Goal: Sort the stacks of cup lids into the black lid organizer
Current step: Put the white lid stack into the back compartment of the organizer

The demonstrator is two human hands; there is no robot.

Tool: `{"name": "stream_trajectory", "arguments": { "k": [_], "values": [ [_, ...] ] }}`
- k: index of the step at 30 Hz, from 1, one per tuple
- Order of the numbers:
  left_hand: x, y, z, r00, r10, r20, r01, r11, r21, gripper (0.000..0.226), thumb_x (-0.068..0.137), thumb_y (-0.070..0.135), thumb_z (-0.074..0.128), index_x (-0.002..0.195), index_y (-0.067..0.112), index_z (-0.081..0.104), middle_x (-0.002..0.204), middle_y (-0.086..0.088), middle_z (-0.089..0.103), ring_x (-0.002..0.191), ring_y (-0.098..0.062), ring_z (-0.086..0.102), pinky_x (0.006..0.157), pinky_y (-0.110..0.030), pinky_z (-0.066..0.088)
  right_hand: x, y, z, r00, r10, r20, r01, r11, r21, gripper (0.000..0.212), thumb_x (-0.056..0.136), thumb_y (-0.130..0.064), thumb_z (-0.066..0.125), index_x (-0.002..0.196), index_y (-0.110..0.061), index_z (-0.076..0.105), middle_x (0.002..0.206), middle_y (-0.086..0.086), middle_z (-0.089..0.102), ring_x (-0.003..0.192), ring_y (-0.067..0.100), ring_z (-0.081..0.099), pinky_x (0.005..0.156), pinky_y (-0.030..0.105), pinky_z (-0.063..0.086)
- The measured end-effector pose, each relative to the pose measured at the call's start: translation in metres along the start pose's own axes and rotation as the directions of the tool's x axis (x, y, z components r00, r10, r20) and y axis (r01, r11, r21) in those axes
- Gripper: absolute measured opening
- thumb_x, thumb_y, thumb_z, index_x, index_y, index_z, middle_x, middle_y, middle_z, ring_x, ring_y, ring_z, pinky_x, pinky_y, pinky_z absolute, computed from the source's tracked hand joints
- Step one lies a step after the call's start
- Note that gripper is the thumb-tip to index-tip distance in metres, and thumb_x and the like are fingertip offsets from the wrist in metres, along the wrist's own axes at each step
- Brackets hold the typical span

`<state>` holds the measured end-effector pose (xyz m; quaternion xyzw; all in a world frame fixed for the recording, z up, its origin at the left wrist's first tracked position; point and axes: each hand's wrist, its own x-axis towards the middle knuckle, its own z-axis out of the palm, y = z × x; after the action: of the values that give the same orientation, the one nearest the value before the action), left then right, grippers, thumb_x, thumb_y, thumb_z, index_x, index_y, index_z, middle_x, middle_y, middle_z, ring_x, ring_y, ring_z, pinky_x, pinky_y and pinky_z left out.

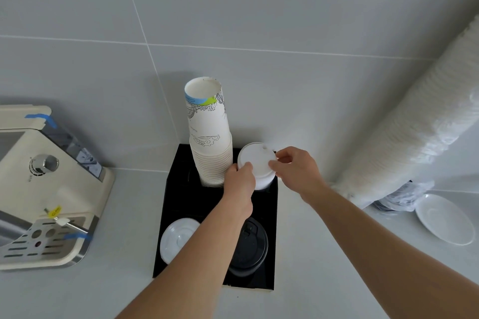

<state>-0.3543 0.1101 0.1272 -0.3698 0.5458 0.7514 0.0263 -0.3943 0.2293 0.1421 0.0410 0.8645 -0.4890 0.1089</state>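
Both hands gripping white lid stack [256,163] (rear-right slot), black organizer [269,215]

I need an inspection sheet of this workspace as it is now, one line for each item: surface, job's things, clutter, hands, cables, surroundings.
Surface: pale grey counter, no spills seen.
Job's things: black lid organizer holds a tall paper cup stack far left, a white lid stack far right, white lids near left, black lids near right; a long bagged lid sleeve leans on the wall.
Clutter: white saucer, crumpled plastic wrap.
Hands: left hand and right hand both grip the far-right white lid stack.
Cables: nothing seen.
Surroundings: grey tiled wall; cream coffee machine at left.
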Motion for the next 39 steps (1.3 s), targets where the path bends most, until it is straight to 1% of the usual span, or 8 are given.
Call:
{"name": "stream_trajectory", "arguments": {
  "k": [7,10,15,17,21,25,31,39],
  "values": [
    [-0.004,0.004,0.002,0.997,0.063,0.033,-0.068,0.973,0.219,0.040,0.095,0.016,0.045,0.135,0.011,0.047,0.124,-0.005,0.056,0.106,-0.023,0.051,0.084,-0.031,0.038,0.000,0.002,0.003,1.000,-0.017,-0.003,0.017,0.995,-0.098,0.025,0.089,-0.027,0.066,0.113,-0.019,0.066,0.100,0.002,0.072,0.085,0.019,0.065,0.059,0.022,0.045],
    [-0.002,0.006,0.000,0.995,0.095,0.011,-0.093,0.940,0.329,0.043,0.094,0.019,0.048,0.135,0.007,0.048,0.131,-0.010,0.058,0.113,-0.028,0.055,0.084,-0.031,0.040,0.000,0.002,0.005,0.999,-0.048,-0.006,0.047,0.991,-0.125,0.023,0.090,-0.027,0.066,0.112,-0.019,0.066,0.097,0.003,0.073,0.077,0.017,0.062,0.058,0.021,0.044],
    [-0.007,0.005,-0.006,0.984,0.174,0.033,-0.170,0.874,0.456,0.064,0.096,0.020,0.048,0.153,0.011,0.020,0.148,-0.013,0.043,0.129,-0.032,0.048,0.096,-0.033,0.040,0.001,0.003,0.009,0.999,-0.043,-0.017,0.040,0.988,-0.147,0.026,0.089,-0.029,0.067,0.113,-0.019,0.068,0.094,0.002,0.070,0.081,0.020,0.064,0.060,0.024,0.046],
    [-0.010,0.004,-0.011,0.971,0.225,0.080,-0.231,0.794,0.562,0.068,0.097,0.023,0.048,0.154,0.012,0.015,0.150,-0.015,0.042,0.132,-0.034,0.046,0.101,-0.036,0.040,0.001,0.004,0.011,0.999,-0.026,-0.021,0.022,0.987,-0.159,0.026,0.088,-0.031,0.067,0.111,-0.018,0.067,0.095,0.002,0.070,0.082,0.019,0.063,0.061,0.025,0.045],
    [-0.015,0.005,-0.022,0.912,0.333,0.241,-0.387,0.499,0.775,0.058,0.092,0.030,0.055,0.144,0.012,0.036,0.139,-0.011,0.053,0.126,-0.032,0.051,0.101,-0.038,0.045,0.002,0.005,0.015,0.999,-0.003,-0.051,-0.007,0.981,-0.194,0.029,0.087,-0.035,0.067,0.106,-0.013,0.067,0.088,-0.003,0.064,0.083,0.019,0.060,0.068,0.028,0.044],
    [-0.015,0.006,-0.022,0.866,0.375,0.330,-0.427,0.213,0.879,0.055,0.096,0.032,0.052,0.144,0.010,0.037,0.141,-0.013,0.050,0.128,-0.030,0.047,0.099,-0.036,0.040,0.001,0.006,0.019,0.997,-0.028,-0.077,0.011,0.974,-0.224,0.029,0.088,-0.036,0.066,0.099,-0.009,0.065,0.078,-0.005,0.059,0.072,0.015,0.055,0.057,0.023,0.041],
    [-0.003,0.007,-0.026,0.802,0.446,0.397,-0.507,0.157,0.847,0.041,0.097,0.019,0.050,0.137,0.010,0.049,0.127,-0.014,0.062,0.116,-0.029,0.055,0.089,-0.034,0.043,-0.001,0.009,0.018,0.997,-0.037,-0.060,0.024,0.978,-0.209,0.031,0.089,-0.037,0.065,0.098,-0.007,0.063,0.081,-0.005,0.058,0.078,0.017,0.055,0.059,0.022,0.040],
    [0.004,0.005,-0.033,0.766,0.442,0.467,-0.549,0.071,0.833,0.041,0.095,0.019,0.053,0.136,0.012,0.049,0.120,-0.016,0.061,0.108,-0.033,0.060,0.089,-0.040,0.049,0.000,0.010,0.013,0.997,-0.080,-0.015,0.075,0.973,-0.219,0.028,0.089,-0.035,0.067,0.097,-0.008,0.065,0.102,0.002,0.070,0.095,0.023,0.065,0.076,0.031,0.046]
  ]
}}
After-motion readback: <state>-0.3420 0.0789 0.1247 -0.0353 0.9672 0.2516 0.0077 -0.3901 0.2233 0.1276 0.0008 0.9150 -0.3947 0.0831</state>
